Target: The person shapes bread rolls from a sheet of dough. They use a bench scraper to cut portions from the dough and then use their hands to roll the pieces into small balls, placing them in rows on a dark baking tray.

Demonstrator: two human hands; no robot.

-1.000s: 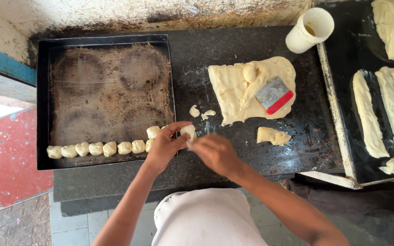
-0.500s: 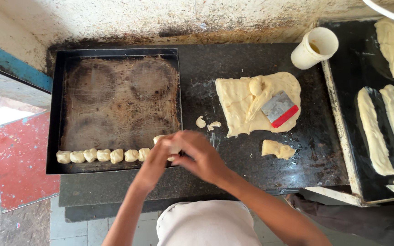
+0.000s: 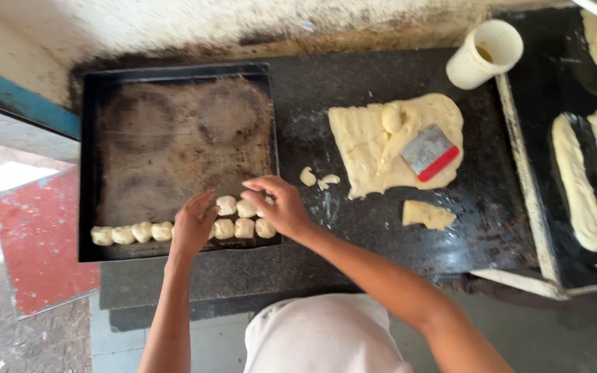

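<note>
The right hand (image 3: 281, 206) is hovering with fingers loosely spread over small dough balls (image 3: 244, 208) at the near right corner of a dark baking tray (image 3: 108, 83). The left hand (image 3: 193, 226), fingers together, is resting on the row of balls just beside it. Farther right, a flat dough sheet (image 3: 367, 141) is lying on the black counter (image 3: 354, 76) under a red-edged scraper (image 3: 430, 152).

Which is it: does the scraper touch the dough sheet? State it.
Touching. The head view shows the scraper lying flat on the dough sheet, no gap.
</note>
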